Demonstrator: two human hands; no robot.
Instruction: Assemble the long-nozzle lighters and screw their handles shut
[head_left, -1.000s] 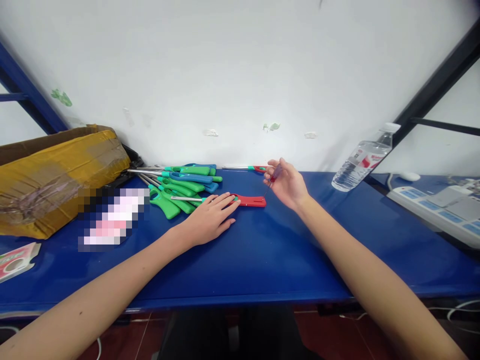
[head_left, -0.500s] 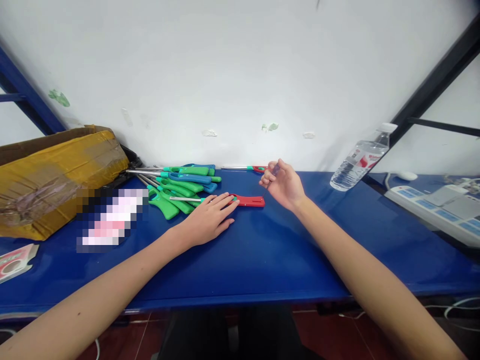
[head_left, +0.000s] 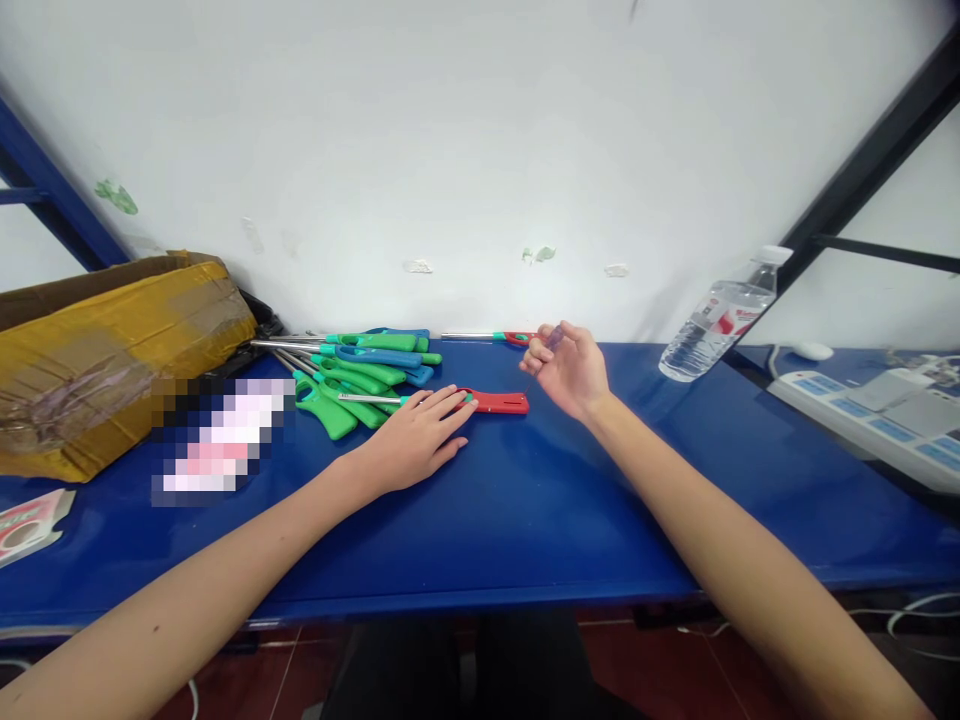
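A red gas lighter (head_left: 504, 403) with a long metal nozzle lies on the blue table. Across its trigger part rests my left hand (head_left: 420, 437), holding it down with the fingers over it and the thumb apart. Above the lighter's right end, my right hand (head_left: 574, 375) is closed on a small screwdriver (head_left: 555, 337) with a clear purplish handle. Its thin shaft points down towards the end of the red handle; whether the tip touches is too fine to tell. Behind, a second red lighter (head_left: 517, 339) lies by the wall, partly hidden by my right hand.
Green and blue lighters (head_left: 367, 375) are piled left of my left hand. A taped cardboard box (head_left: 112, 370) stands at far left, near a cut card piece (head_left: 30, 525). To the right are a water bottle (head_left: 716, 320) and a power strip (head_left: 862, 405). A wall (head_left: 465, 150) closes off the back.
The screwdriver in my right hand has tilted so that its shaft now shows, pointing down at the red lighter's end. My left hand and the lighter have stayed in place.
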